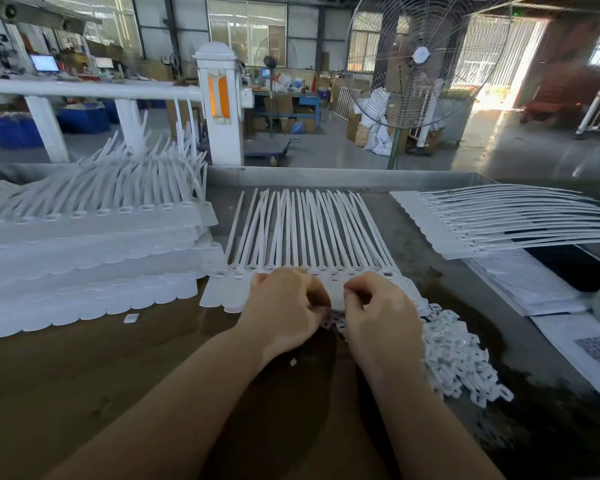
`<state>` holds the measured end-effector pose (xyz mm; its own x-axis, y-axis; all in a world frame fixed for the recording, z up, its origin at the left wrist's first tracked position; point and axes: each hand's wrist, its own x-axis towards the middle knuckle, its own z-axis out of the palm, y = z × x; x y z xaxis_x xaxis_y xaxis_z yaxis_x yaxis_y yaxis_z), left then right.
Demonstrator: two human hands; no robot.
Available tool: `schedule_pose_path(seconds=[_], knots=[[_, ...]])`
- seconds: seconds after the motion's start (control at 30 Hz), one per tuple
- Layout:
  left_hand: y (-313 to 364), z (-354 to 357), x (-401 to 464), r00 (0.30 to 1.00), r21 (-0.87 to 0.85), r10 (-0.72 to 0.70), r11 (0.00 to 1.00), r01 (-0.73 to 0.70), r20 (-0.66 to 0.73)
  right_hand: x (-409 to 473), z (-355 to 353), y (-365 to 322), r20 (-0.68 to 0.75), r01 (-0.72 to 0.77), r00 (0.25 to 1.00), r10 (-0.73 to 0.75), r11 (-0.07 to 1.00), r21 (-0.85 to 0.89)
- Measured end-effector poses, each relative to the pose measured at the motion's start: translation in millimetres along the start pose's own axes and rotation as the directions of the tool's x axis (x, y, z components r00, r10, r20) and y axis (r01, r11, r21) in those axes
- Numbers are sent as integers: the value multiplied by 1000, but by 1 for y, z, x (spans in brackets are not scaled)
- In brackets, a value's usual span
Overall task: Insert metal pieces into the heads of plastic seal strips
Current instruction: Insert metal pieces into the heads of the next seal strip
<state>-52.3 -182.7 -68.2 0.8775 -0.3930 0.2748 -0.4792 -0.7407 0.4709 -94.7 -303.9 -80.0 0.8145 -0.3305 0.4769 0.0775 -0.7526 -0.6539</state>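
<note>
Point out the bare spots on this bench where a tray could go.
Free: the brown bench near the front edge, left of the left hand and in front of the stacked strips. A narrower grey patch lies between the middle strip row and the right-hand strips. Crowded: the loose pieces beside the right hand, and the papers on the right.

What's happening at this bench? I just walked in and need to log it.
A person is working over a fanned row of white plastic seal strips lying on the grey metal-topped bench. Both the left hand and right hand have curled fingers above the strip heads, apparently handling small pieces; what they pinch is hidden. A heap of small white clips lies beside the right hand, and stacked white strips sit to the left.
</note>
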Motion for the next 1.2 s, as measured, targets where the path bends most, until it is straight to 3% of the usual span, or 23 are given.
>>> schedule_pose_path(seconds=[0.2,0.43,0.6,0.8,0.9,1.03,1.2], knots=[[1,8,-9,994,378,46,926,-4,-103,0,0,1,3,-21,1000,21,1000,8],[6,12,-12,995,477,67,879,-23,-75,-1,3,3,7,-5,1000,5,1000,15],[2,12,-13,993,388,82,921,-45,-80,0,4,4,17,3,1000,-2,1000,-7],[-7,7,-11,973,113,60,993,-36,-221,-1,5,3,24,47,999,-46,999,-12],[-8,6,-9,977,-37,-19,999,11,-211,-1,6,3,23,64,998,-64,998,-8],[-10,6,-8,970,-101,-84,993,63,-226,-1,7,3,2,86,996,-86,996,3],[-15,5,-8,958,-16,-55,998,53,-282,-1,8,5,3,100,995,-100,995,16]])
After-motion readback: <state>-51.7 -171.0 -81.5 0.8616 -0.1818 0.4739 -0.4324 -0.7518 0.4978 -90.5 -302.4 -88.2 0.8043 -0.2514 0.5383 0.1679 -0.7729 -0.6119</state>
